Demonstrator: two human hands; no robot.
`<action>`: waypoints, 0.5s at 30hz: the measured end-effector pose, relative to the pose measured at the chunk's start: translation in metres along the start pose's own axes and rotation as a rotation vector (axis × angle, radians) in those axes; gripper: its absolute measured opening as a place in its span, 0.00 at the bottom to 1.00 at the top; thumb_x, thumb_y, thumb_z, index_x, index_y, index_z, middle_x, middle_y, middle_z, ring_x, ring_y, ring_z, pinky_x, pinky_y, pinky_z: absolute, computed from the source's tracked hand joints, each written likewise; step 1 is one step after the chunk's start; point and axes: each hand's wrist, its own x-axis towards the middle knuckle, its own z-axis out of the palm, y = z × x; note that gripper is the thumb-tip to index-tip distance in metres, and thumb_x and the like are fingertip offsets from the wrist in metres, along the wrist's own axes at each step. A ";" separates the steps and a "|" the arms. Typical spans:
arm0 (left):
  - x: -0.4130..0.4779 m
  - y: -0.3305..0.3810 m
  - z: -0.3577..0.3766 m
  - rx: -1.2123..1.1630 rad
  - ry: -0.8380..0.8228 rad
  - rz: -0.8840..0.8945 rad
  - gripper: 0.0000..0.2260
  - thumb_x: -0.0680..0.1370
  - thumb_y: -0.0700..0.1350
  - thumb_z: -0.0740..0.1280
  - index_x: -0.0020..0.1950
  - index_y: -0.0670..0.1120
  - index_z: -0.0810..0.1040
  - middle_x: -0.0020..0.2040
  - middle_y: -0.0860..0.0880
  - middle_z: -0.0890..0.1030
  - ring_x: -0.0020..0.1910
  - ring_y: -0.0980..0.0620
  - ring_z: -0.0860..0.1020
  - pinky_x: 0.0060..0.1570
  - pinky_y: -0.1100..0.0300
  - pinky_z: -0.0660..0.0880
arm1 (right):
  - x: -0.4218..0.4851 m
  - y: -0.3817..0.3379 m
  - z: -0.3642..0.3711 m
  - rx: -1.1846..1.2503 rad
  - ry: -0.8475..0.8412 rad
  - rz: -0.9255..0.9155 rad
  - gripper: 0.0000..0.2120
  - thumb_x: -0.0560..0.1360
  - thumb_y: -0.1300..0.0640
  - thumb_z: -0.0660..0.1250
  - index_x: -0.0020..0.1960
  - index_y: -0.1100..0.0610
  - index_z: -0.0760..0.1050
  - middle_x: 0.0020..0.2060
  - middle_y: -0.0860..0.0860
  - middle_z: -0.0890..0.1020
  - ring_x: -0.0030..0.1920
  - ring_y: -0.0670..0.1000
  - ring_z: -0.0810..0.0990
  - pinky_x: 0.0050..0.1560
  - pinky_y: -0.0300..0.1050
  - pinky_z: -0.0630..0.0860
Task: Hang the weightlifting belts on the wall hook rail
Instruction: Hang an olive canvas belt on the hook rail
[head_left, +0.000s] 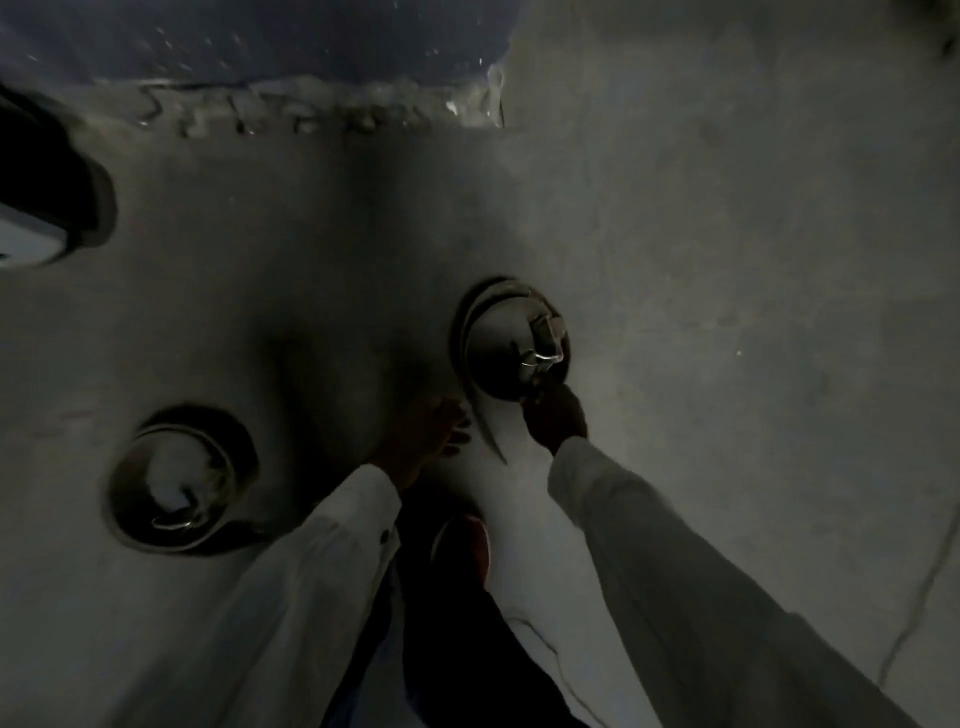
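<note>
the concrete floor (727, 260) fills nearly everything i see, dim and grey, with a dark blue mat (260, 41) along its far edge. no wall and no hook rail show from here, so the hanging itself lies somewhere above or behind my view. two belts lie on the floor, each rolled into a flat coil. the left belt (182, 478) sits off by my left sleeve (322, 571), well apart from both hands. the right belt (498, 353) lies straight ahead of me, just beyond my fingertips, and it is the one the next move turns on. rolled up like this it has no long axis to line up with, only a round rim, with its loose tail (488, 431) curving back toward me between my two hands. its metal buckle (543, 345) sits on the right side of the coil, on the side of my right arm. my hands are apart, one to each side of that tail. my right hand (556, 421) is the nearer, touching the near rim just below the buckle; it is too dark for me to tell whether the fingers have closed on it. my left hand (431, 431) hangs just beside the tail with fingers loose and holding nothing. i judge the lift belongs to the right hand.
</note>
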 end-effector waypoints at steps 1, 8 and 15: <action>0.017 0.002 0.003 0.035 -0.022 0.025 0.12 0.83 0.46 0.61 0.65 0.43 0.73 0.55 0.43 0.78 0.44 0.51 0.78 0.43 0.58 0.74 | 0.021 0.002 0.002 -0.074 0.032 -0.023 0.22 0.81 0.55 0.61 0.75 0.51 0.66 0.71 0.59 0.71 0.69 0.65 0.70 0.65 0.56 0.70; 0.109 0.003 0.020 0.189 -0.085 0.130 0.13 0.82 0.42 0.64 0.65 0.41 0.74 0.53 0.42 0.76 0.46 0.49 0.77 0.42 0.60 0.73 | 0.130 0.032 0.017 -0.497 0.178 -0.103 0.22 0.82 0.49 0.57 0.73 0.55 0.70 0.76 0.54 0.61 0.73 0.62 0.60 0.66 0.57 0.64; 0.053 0.027 -0.001 0.301 -0.055 0.133 0.22 0.77 0.37 0.67 0.71 0.39 0.70 0.69 0.34 0.72 0.67 0.36 0.72 0.66 0.44 0.72 | 0.064 -0.006 -0.035 -0.400 0.144 -0.341 0.29 0.79 0.43 0.60 0.75 0.58 0.68 0.80 0.56 0.57 0.80 0.63 0.48 0.79 0.62 0.50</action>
